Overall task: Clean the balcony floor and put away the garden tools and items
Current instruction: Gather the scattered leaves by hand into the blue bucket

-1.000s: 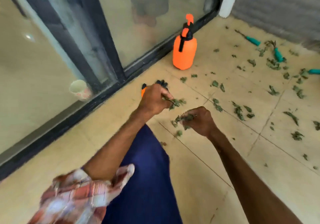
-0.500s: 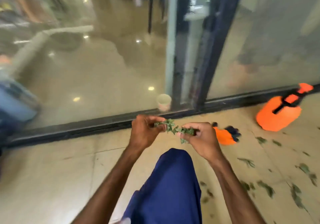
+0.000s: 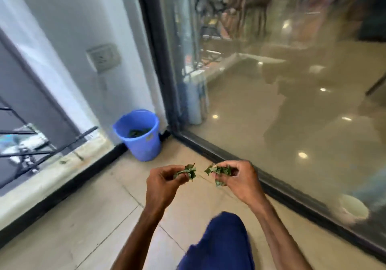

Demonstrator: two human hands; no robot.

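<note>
Above the pale tiled balcony floor (image 3: 83,217), near the middle of my feed, I see both bare hands raised side by side, close together but not touching. I read the left hand (image 3: 160,184) as curled, its thumb and fingertips pinching a small clump of crumpled green leaves (image 3: 188,171) that sticks out toward the other hand. I see the right hand (image 3: 240,182) curled the same way around a second clump of green leaves (image 3: 219,170), with one leaf hanging below its fingers. Between the two clumps I can see a narrow gap of floor. Beyond the hands and to their left, a round blue plastic bucket (image 3: 142,146) stands upright in the corner where the white wall (image 3: 62,29) meets the dark frame of the glass sliding door (image 3: 292,102); I make out dark green matter at its bottom. Low in my view I see a knee in dark blue cloth (image 3: 219,242), between the forearms. Behind the glass at the right, a blurred white cup (image 3: 353,207) sits near the door track
</note>
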